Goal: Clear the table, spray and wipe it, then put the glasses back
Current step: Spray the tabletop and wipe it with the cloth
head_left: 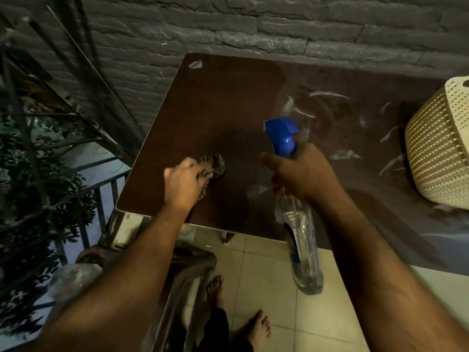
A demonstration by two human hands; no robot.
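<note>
Across the middle of the frame lies the desk (215, 102), a dark brown slab with a smooth matte face and rounded corners, its right half streaked with pale wet smears. Near its lower left edge the left hand (181, 181) curls its grip round a crumpled, mottled cloth (215, 162) and presses it onto the surface. At centre right the right hand (302, 174) wraps its grip round the neck of a clear plastic spray bottle (300, 240), held above the desk's near edge with its blue trigger head (281, 134) pointing toward the upper left and its long see-through body hanging down over the floor. At the right edge of the frame a cream woven-pattern basket (431, 153) with a lattice rim stands on the desk. Behind, a rough grey stone-brick wall (253, 26) runs flush with the desk's far edge. Open brown surface spreads between the cloth and the far left corner. Pale glossy floor tiles (266, 288) fill the lower middle, where bare feet (258, 329) stand; dark metal railing (101, 199) borders the left.
</note>
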